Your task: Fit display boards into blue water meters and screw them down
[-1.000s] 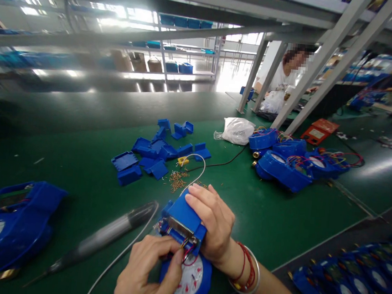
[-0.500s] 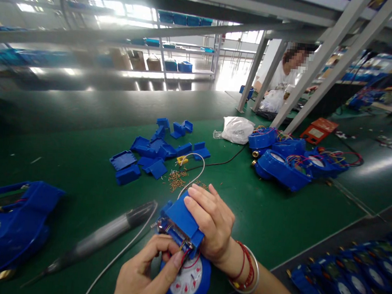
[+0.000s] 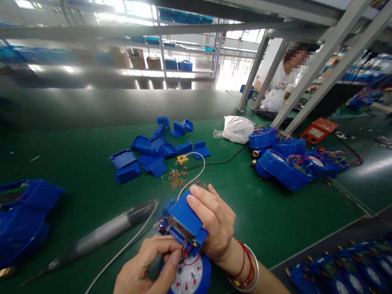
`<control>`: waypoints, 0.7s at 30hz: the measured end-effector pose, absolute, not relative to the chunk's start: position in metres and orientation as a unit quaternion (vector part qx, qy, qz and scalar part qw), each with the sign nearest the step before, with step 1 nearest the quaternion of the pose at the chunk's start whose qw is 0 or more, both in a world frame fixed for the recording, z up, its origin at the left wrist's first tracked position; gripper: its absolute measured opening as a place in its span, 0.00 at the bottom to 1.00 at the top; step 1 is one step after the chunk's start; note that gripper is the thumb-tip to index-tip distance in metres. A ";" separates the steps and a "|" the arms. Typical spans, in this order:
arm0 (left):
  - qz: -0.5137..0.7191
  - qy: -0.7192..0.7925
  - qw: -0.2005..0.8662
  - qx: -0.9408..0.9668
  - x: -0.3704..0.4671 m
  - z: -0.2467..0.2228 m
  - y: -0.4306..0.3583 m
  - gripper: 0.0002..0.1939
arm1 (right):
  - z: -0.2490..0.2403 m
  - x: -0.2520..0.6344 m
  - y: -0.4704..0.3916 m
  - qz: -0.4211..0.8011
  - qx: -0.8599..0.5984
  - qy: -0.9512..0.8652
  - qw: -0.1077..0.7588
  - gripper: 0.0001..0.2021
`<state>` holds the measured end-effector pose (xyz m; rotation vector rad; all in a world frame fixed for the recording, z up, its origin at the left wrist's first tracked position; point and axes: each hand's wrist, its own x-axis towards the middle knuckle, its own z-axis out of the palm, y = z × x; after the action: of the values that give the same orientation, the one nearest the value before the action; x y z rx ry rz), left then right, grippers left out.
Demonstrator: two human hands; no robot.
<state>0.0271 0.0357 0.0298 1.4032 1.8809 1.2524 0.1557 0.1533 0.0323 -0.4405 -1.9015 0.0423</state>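
Observation:
A blue water meter (image 3: 201, 284) with a white dial lies in front of me, its open housing pointing away. My right hand (image 3: 215, 222) grips a blue plastic cover (image 3: 187, 214) over that housing, fingers on top, cover tilted. Thin red, yellow and dark wires (image 3: 187, 250) come out at the cover's near edge. Thumb and forefinger of my left hand (image 3: 151, 269) pinch at these wires; the exact contact is partly hidden. A grey cable (image 3: 198, 177) loops behind the meter.
An electric screwdriver (image 3: 106, 233) lies left. Beyond are loose blue covers (image 3: 158, 148), small screws (image 3: 176, 180) and a white plastic bag (image 3: 237, 129). More meters lie left (image 3: 7, 226), right (image 3: 283, 168) and lower right (image 3: 345, 283). Metal posts (image 3: 320, 78) stand behind; a person (image 3: 279, 74) sits beyond.
My right hand has tilted the cover and shifted it slightly right, so a toothed row along its near edge now shows. My left hand has barely moved.

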 end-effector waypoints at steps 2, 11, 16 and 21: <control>0.455 0.686 0.230 0.520 0.027 0.030 0.036 0.05 | 0.032 0.156 0.153 0.019 -0.187 -0.807 0.560 0.16; 0.493 0.688 0.103 0.523 0.039 0.029 0.037 0.03 | 0.031 0.154 0.153 0.021 -0.182 -0.810 0.557 0.16; 0.395 0.592 -0.060 0.700 0.028 0.026 0.038 0.07 | 0.034 0.154 0.151 0.011 -0.197 -0.803 0.562 0.15; 0.379 0.586 -0.057 0.714 0.026 0.023 0.036 0.11 | 0.037 0.154 0.149 -0.018 -0.211 -0.805 0.554 0.14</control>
<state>0.0259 0.0363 0.0233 2.3281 1.9120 1.2348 0.1544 0.1491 0.0372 -0.4992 -1.9015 -0.0416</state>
